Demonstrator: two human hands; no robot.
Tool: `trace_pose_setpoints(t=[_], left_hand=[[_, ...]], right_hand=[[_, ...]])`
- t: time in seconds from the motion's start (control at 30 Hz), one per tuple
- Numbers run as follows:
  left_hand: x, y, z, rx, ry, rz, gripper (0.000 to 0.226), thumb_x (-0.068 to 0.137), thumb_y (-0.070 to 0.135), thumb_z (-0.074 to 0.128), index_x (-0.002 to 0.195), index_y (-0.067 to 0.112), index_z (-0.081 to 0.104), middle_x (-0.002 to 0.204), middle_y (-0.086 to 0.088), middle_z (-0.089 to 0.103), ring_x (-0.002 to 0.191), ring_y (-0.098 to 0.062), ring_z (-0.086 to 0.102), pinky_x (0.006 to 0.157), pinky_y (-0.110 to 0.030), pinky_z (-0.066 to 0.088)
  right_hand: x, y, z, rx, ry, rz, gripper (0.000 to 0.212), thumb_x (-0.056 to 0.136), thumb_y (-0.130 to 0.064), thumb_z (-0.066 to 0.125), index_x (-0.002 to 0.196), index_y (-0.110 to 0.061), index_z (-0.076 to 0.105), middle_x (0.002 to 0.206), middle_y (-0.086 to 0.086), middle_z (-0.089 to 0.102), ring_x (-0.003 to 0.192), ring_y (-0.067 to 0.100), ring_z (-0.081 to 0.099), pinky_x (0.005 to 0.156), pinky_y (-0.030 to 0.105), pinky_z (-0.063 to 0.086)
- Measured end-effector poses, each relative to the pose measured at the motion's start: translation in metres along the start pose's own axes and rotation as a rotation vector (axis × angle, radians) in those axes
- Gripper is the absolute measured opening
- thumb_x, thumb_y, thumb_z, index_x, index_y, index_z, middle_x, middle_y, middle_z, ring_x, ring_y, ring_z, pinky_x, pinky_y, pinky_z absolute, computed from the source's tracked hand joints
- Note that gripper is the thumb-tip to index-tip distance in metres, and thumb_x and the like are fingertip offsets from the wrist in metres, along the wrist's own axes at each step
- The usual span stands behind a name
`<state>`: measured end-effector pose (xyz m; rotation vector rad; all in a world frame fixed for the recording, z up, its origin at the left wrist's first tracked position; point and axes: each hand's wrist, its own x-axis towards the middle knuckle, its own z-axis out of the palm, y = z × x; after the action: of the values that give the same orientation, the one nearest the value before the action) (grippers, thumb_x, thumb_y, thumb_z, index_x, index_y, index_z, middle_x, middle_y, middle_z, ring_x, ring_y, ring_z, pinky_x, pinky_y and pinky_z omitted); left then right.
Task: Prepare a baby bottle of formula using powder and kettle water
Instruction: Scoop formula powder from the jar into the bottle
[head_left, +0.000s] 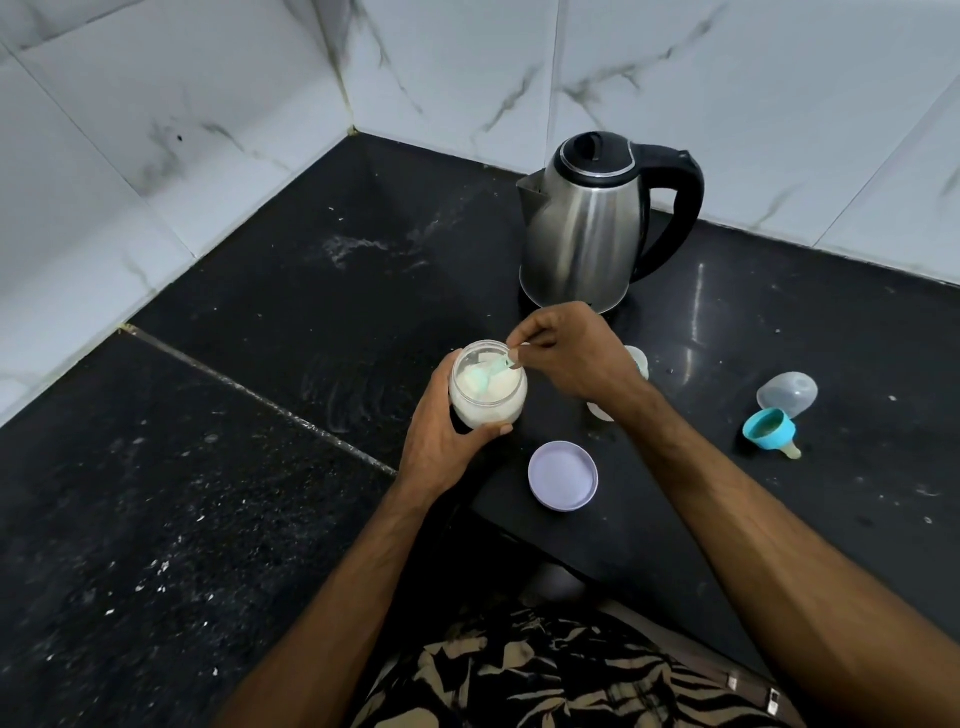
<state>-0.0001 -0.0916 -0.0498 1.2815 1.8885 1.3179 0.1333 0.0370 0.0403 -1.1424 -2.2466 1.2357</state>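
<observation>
A clear jar of white formula powder (485, 402) is held upright above the black counter in my left hand (441, 436), which wraps around its side. My right hand (566, 353) pinches the handle of a teal scoop (491, 375) whose bowl is down inside the jar's mouth. The baby bottle (640, 364) stands behind my right wrist and is mostly hidden. A steel kettle (587, 228) with a black lid and handle stands at the back. The teal bottle collar with its teat (771, 430) lies on its side at the right.
The jar's lilac lid (563, 475) lies upside down on the counter near me. A clear bottle cap (787, 393) rests beside the collar. White marble-tiled walls close the corner behind. Powder specks and a wet smear mark the black counter (260, 415).
</observation>
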Motion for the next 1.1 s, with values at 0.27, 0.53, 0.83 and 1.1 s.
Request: trace_pose_setpoints(t=[0.27, 0.53, 0.83, 1.1], left_hand=[[0.001, 0.0, 0.0, -0.01, -0.003, 0.004, 0.092, 0.069, 0.019, 0.089, 0.145, 0.023, 0.038, 0.14, 0.016, 0.051, 0.13, -0.003, 0.048, 0.107, -0.036, 0.043], [0.002, -0.003, -0.001, -0.009, -0.013, -0.006, 0.093, 0.069, 0.019, 0.089, 0.146, 0.023, 0.036, 0.142, 0.014, 0.051, 0.131, -0.006, 0.048, 0.108, -0.041, 0.043], [0.007, -0.001, -0.003, 0.023, -0.022, 0.003, 0.09, 0.069, 0.022, 0.089, 0.14, 0.037, 0.036, 0.135, 0.031, 0.049, 0.128, 0.003, 0.046, 0.106, -0.028, 0.042], [0.01, -0.002, -0.004, 0.005, -0.07, -0.034, 0.093, 0.069, 0.027, 0.089, 0.145, 0.03, 0.035, 0.142, 0.025, 0.046, 0.133, 0.002, 0.042, 0.111, -0.04, 0.04]], right_hand=[[-0.004, -0.003, 0.009, -0.015, -0.048, -0.009, 0.014, 0.082, -0.01, 0.073, 0.08, -0.023, 0.072, 0.077, -0.008, 0.074, 0.076, 0.004, 0.07, 0.077, 0.023, 0.055], [-0.001, 0.006, 0.006, 0.117, -0.094, 0.045, 0.009, 0.082, -0.006, 0.074, 0.081, -0.015, 0.073, 0.074, 0.0, 0.076, 0.069, 0.002, 0.071, 0.069, 0.022, 0.053], [-0.001, 0.008, -0.001, 0.278, 0.009, 0.134, 0.006, 0.084, -0.009, 0.074, 0.086, -0.013, 0.07, 0.078, 0.008, 0.076, 0.066, 0.021, 0.064, 0.043, 0.02, 0.041], [-0.006, 0.006, -0.016, 0.379, 0.109, 0.146, 0.008, 0.088, -0.007, 0.07, 0.094, -0.006, 0.065, 0.081, 0.009, 0.075, 0.04, 0.0, 0.051, 0.042, 0.016, 0.041]])
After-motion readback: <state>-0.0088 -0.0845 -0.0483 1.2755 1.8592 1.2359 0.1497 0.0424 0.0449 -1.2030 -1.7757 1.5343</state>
